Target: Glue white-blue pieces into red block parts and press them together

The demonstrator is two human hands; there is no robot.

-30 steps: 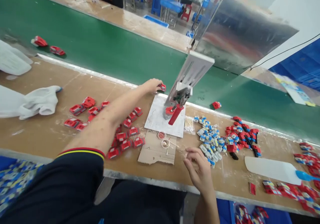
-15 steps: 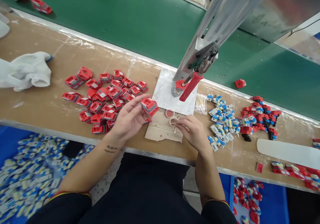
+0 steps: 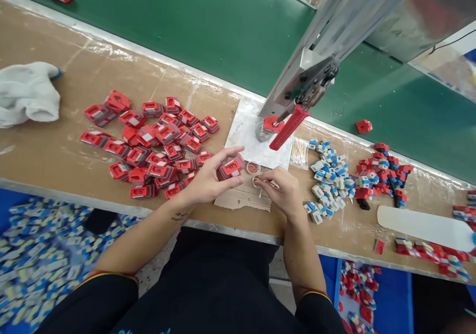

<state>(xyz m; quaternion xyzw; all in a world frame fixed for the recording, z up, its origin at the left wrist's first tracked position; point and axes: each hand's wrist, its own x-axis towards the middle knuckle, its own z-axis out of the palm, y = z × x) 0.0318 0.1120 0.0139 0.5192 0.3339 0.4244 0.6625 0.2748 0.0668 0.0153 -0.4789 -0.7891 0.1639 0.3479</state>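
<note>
My left hand [image 3: 210,182] holds a red and grey plastic toy vehicle part [image 3: 232,168] between thumb and fingers, its recessed side facing up. The fingers of my right hand [image 3: 283,189] are pinched at a small round dish [image 3: 254,180], apparently on a thin cotton swab, mostly hidden by the fingers. A white swab tip [image 3: 260,193] shows just below the dish. Another small dish with a reddish rim [image 3: 253,167] sits right behind. Both dishes are by a torn cardboard piece [image 3: 241,202]. Left of my left hand lies a pile of similar red parts [image 3: 159,134].
A clamp press with a red handle [image 3: 290,127] stands on a white sheet [image 3: 240,125], a red part under it. A bag of swabs [image 3: 299,153], blue-white parts [image 3: 330,180] and red assemblies [image 3: 383,175] lie rightward. A white glove [image 3: 29,93] lies left; a green belt [image 3: 167,21] runs behind.
My left hand has moved right, closer to the dishes, and turned the red part so its recess faces up more. My right hand stays pinched at the dish. The view has shifted slightly.
</note>
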